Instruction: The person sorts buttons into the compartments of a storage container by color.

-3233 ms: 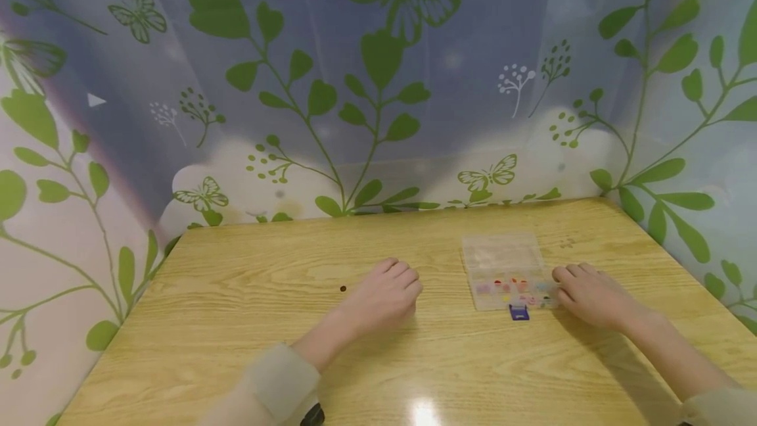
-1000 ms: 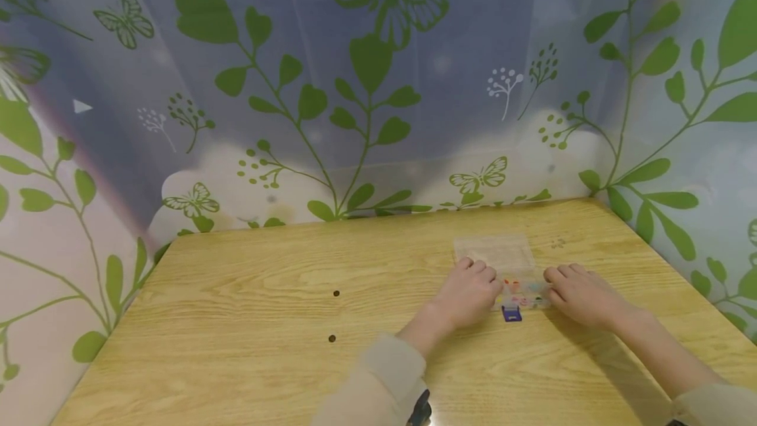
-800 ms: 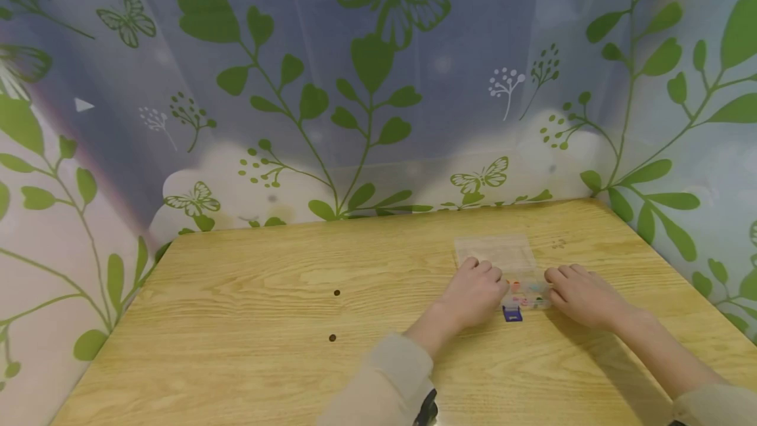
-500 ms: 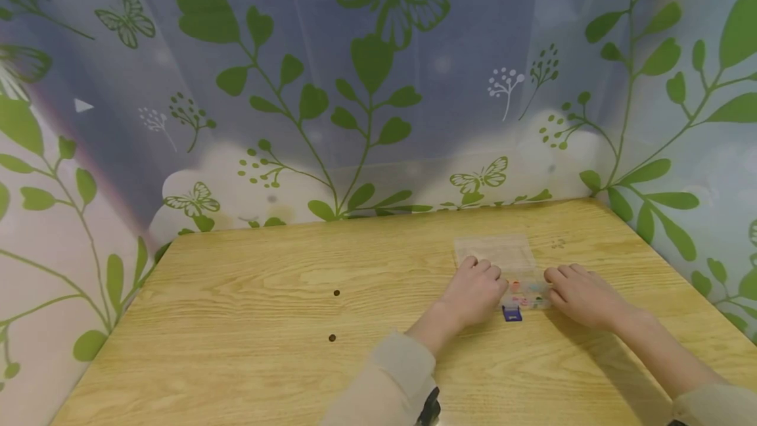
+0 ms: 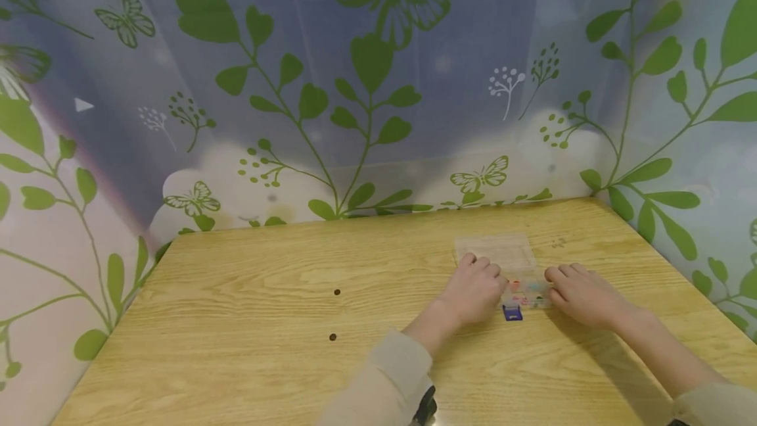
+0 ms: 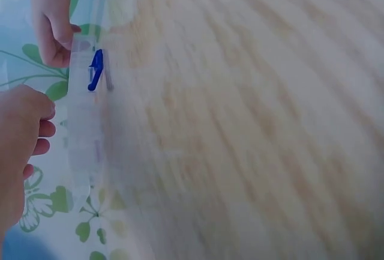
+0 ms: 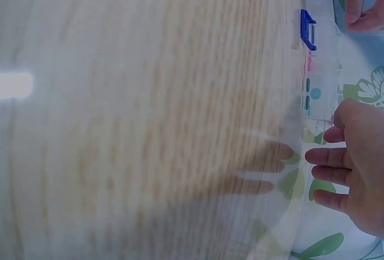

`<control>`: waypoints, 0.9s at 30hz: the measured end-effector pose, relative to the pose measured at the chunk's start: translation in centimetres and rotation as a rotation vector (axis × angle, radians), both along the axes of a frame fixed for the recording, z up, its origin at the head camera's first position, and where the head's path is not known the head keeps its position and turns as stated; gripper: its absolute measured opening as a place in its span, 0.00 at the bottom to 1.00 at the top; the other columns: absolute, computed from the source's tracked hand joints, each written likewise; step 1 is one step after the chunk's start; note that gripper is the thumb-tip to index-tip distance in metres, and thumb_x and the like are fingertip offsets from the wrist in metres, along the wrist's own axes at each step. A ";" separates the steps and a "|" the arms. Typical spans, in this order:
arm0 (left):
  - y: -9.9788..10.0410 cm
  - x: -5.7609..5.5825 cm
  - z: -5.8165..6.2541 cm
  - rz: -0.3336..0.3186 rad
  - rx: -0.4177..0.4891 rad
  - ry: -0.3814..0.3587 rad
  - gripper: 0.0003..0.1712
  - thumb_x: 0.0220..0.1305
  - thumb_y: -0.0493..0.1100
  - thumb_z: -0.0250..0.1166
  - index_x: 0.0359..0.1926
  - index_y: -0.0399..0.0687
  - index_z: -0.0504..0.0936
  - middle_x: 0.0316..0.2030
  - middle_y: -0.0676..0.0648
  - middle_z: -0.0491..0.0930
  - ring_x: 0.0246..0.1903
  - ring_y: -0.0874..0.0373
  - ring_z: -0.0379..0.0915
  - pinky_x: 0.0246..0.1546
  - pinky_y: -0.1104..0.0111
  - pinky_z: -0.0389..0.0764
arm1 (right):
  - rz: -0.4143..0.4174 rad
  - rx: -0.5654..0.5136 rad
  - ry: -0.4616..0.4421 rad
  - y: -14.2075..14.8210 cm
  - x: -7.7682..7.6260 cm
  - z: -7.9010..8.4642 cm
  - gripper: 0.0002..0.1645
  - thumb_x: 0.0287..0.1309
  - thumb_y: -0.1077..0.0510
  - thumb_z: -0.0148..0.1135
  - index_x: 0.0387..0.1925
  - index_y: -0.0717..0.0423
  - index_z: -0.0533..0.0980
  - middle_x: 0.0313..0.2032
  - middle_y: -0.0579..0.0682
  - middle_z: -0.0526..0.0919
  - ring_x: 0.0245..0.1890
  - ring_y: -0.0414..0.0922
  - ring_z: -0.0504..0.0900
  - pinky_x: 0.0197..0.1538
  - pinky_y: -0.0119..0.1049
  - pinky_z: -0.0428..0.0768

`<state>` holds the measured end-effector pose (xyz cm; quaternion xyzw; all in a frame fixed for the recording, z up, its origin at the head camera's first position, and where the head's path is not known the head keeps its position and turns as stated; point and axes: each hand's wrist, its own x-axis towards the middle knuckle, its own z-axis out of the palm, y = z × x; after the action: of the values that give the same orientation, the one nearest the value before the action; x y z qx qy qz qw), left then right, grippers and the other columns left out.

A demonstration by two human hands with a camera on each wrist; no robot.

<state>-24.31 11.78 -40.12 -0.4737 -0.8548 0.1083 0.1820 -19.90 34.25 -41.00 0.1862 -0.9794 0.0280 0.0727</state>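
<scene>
A clear plastic compartment box (image 5: 529,304) lies on the table with its lid (image 5: 503,250) folded back and a blue latch (image 5: 512,313) at the front. Small coloured pieces (image 5: 516,286) sit in its compartments. Over the box's left part is my left hand (image 5: 475,289), fingers curled down; I cannot tell whether it pinches anything. My right hand (image 7: 360,164) is at the box's right end, thumb side close to the wall and the other fingers loosely extended. Two small dark round pieces, one farther back (image 5: 337,292) and one nearer (image 5: 333,337), lie left of the box.
The wooden table (image 5: 236,347) meets a hanging cloth (image 5: 284,169) printed with leaves and butterflies at its back and sides. A small faint clear piece (image 5: 558,242) lies behind the box on the right.
My left hand has moved right, from the middle of the table to over the box. A second dark round piece now shows on the table, nearer me. My right hand has stayed at the box.
</scene>
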 end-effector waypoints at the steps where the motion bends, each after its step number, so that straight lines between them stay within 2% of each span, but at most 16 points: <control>1: -0.2 0.0 0.2 0.001 0.002 -0.009 0.11 0.65 0.49 0.53 0.44 0.61 0.80 0.37 0.60 0.75 0.37 0.65 0.65 0.46 0.69 0.64 | 0.004 -0.001 0.001 0.0 0.0 0.0 0.07 0.60 0.59 0.54 0.28 0.51 0.65 0.26 0.43 0.67 0.29 0.46 0.69 0.31 0.42 0.67; 9: -1.7 0.2 1.3 0.040 0.014 -0.075 0.13 0.68 0.49 0.50 0.45 0.59 0.80 0.40 0.58 0.75 0.43 0.63 0.66 0.51 0.68 0.62 | 0.006 -0.005 -0.015 0.1 -0.1 0.0 0.08 0.60 0.60 0.53 0.28 0.51 0.64 0.26 0.43 0.66 0.29 0.46 0.68 0.31 0.41 0.65; 15: -3.5 -0.1 1.5 0.035 0.052 -0.021 0.10 0.66 0.50 0.53 0.37 0.58 0.81 0.35 0.58 0.75 0.38 0.63 0.67 0.46 0.68 0.65 | 0.015 -0.010 -0.015 0.0 0.0 0.1 0.09 0.60 0.60 0.53 0.27 0.51 0.63 0.24 0.43 0.63 0.27 0.44 0.65 0.30 0.39 0.62; 20: -5.1 -0.5 1.5 0.020 0.104 0.022 0.08 0.64 0.46 0.55 0.29 0.56 0.79 0.29 0.58 0.74 0.32 0.63 0.67 0.42 0.69 0.66 | 0.016 -0.003 -0.013 0.0 -0.1 0.1 0.09 0.60 0.60 0.52 0.26 0.51 0.63 0.24 0.43 0.62 0.27 0.44 0.64 0.30 0.39 0.61; 27: -7.3 -1.0 1.0 0.009 0.162 0.033 0.08 0.62 0.43 0.56 0.30 0.54 0.82 0.31 0.56 0.78 0.33 0.62 0.70 0.42 0.69 0.68 | 0.019 -0.002 -0.011 0.0 0.0 0.1 0.09 0.60 0.60 0.52 0.26 0.51 0.63 0.24 0.43 0.63 0.27 0.44 0.65 0.30 0.39 0.62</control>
<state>-25.30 4.44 -39.09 -0.4519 -0.8597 0.0476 0.2334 -19.93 34.25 -40.89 0.1953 -0.9780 0.0305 0.0669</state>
